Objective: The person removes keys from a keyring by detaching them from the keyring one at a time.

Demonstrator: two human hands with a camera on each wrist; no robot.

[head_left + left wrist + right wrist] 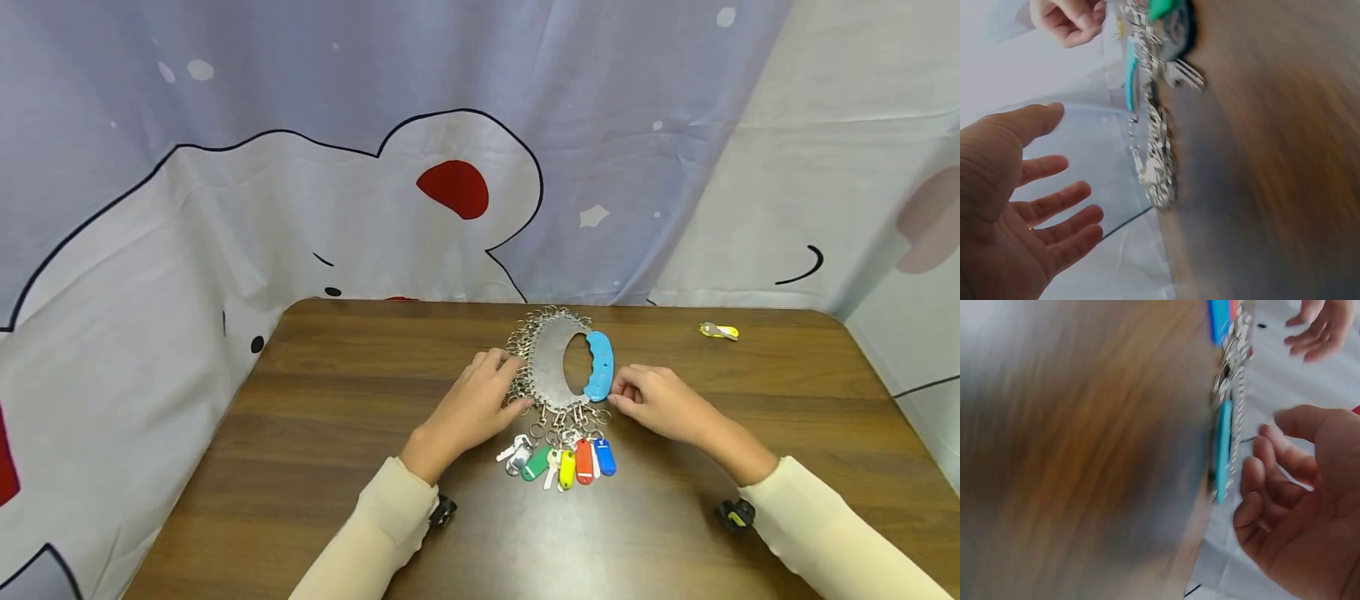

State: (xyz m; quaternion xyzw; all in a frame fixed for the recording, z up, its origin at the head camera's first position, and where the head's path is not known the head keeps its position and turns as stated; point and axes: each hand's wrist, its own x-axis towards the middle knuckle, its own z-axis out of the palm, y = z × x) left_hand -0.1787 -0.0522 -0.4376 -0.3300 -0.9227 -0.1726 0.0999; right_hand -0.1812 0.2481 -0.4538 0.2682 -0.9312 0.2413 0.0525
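Observation:
A key holder lies flat on the table, made of a curved grey metal plate (550, 367) and a blue grip handle (601, 367). Small metal clips (1159, 169) line its outer edge. From the near clips hang loose keys (552, 468) and green (537, 463), yellow (567, 471), red (584, 461) and blue (604, 457) key tags. My left hand (480, 396), fingers spread, hovers by the clips on the plate's left side and holds nothing. Beside the blue handle, my right hand (660, 402) has loosely bent fingers; nothing is between them in the right wrist view.
A small yellow and silver item (718, 332) lies toward the back right of the wooden table (337, 467). Behind the table's far edge hangs a printed curtain (300, 217). Bare wood extends to both sides of the key holder.

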